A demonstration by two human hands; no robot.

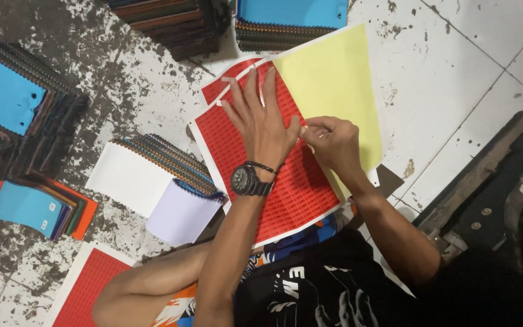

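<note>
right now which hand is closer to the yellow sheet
Right. The right hand lies against the yellow sheet, pinching at its edge, while the left hand presses flat on the red sticker sheet beside it.

A red label sheet of small rectangular stickers lies mid-floor, yellow backing paper beside it; another red sheet lies lower left.
</note>
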